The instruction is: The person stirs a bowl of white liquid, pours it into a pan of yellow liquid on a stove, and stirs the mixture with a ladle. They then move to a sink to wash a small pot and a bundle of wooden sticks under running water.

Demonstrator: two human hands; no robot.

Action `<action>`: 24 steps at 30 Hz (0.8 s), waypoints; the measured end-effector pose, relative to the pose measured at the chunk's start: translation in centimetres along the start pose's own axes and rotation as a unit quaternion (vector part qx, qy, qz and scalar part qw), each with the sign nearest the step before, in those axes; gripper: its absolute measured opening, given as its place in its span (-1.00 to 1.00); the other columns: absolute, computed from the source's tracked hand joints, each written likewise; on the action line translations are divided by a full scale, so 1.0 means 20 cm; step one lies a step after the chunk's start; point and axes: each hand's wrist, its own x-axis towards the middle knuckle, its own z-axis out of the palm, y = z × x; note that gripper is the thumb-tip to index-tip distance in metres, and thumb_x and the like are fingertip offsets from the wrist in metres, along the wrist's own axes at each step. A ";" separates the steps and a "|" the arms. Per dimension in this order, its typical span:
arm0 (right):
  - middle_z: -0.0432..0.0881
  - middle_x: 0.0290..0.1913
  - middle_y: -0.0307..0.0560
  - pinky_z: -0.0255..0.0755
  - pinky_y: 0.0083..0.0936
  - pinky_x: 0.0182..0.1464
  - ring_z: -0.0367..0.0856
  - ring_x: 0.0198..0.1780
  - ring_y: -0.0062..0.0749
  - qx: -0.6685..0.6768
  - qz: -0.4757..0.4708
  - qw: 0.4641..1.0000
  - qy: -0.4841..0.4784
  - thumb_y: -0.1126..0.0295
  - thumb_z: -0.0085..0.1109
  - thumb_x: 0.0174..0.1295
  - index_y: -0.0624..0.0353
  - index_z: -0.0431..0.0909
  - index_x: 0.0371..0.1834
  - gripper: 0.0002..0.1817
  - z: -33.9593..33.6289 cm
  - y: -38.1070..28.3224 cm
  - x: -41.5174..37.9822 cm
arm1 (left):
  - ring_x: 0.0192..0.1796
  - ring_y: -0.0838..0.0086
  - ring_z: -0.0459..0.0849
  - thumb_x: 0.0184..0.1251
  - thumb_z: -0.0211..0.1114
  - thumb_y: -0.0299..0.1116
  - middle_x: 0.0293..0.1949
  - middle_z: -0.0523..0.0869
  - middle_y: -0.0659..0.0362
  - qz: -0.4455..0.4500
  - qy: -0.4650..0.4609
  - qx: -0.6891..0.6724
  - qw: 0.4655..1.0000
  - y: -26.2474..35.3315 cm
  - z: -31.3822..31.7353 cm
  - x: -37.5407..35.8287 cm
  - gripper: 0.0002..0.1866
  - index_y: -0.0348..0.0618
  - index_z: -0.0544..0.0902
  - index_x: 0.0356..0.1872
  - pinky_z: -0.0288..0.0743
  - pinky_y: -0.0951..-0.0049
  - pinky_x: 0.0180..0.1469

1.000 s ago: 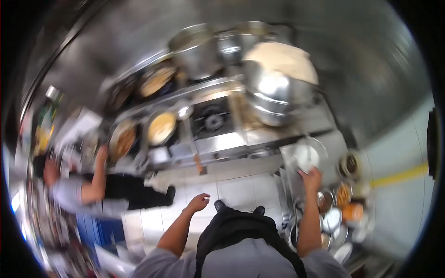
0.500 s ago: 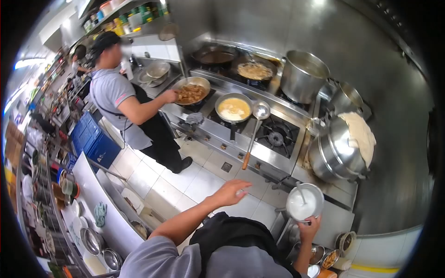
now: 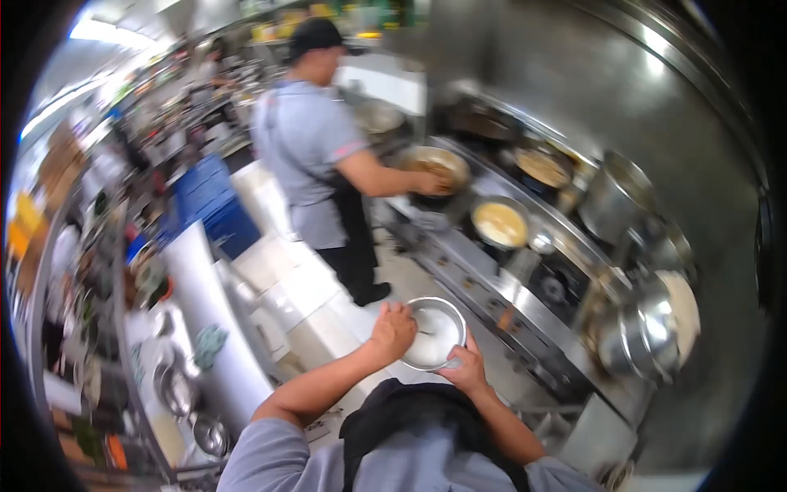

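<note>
My right hand [image 3: 466,365] grips the lower right side of a round metal bowl [image 3: 461,318], held in front of my chest. White liquid [image 3: 438,336] fills part of it. At the bowl's left rim, my left hand [image 3: 393,331] has its fingers curled closed around the handle of a spoon [image 3: 425,332]. Only a short piece of the spoon shows, and its lower end is hidden in the liquid. Ahead on the stove, a pan [image 3: 501,224] holds a yellow mixture. Beside that pan lies a ladle [image 3: 539,243], blurred.
A co-worker [image 3: 307,156] stands ahead with one hand at a pan of browned food [image 3: 447,170]. Large pots [image 3: 616,197] and a steel vessel with a cloth [image 3: 635,336] stand to the right. A white counter [image 3: 217,303] and blue crate [image 3: 215,205] are to the left.
The bowl has come from the right to in front of my chest. My left hand, open and apart before, has closed at its rim. The view has turned left.
</note>
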 end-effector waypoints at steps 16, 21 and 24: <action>0.26 0.51 0.34 0.49 -0.18 0.29 0.48 0.36 0.26 0.167 -0.195 0.878 -0.404 0.41 0.63 -0.21 0.25 0.53 -0.42 -0.61 1.53 -0.44 0.57 | -0.31 0.14 0.85 0.20 0.32 -0.25 -0.39 0.81 -0.05 -0.488 -0.046 -0.160 0.857 -0.56 0.13 -1.06 -0.81 -0.12 0.80 -0.41 0.68 0.16 -0.30; 0.13 0.59 0.35 0.42 -0.18 0.38 0.32 0.49 0.28 0.218 -0.210 0.804 -0.512 0.41 0.64 -0.23 0.26 0.53 -0.43 -0.59 2.03 -0.49 0.52 | -0.32 0.07 0.82 0.22 0.28 -0.24 -0.36 0.80 -0.04 -0.591 -0.123 -0.113 0.789 -0.77 0.19 -1.26 -0.79 -0.13 0.78 -0.30 0.65 0.05 -0.26; 0.08 0.62 0.35 0.34 -0.20 0.46 0.25 0.54 0.30 0.258 -0.216 0.761 -0.554 0.40 0.66 -0.23 0.25 0.52 -0.46 -0.59 2.30 -0.47 0.47 | -0.27 0.10 0.84 0.22 0.25 -0.29 -0.32 0.82 -0.05 -0.640 -0.187 -0.093 0.740 -0.92 0.09 -1.44 -0.79 -0.12 0.80 -0.30 0.66 0.08 -0.24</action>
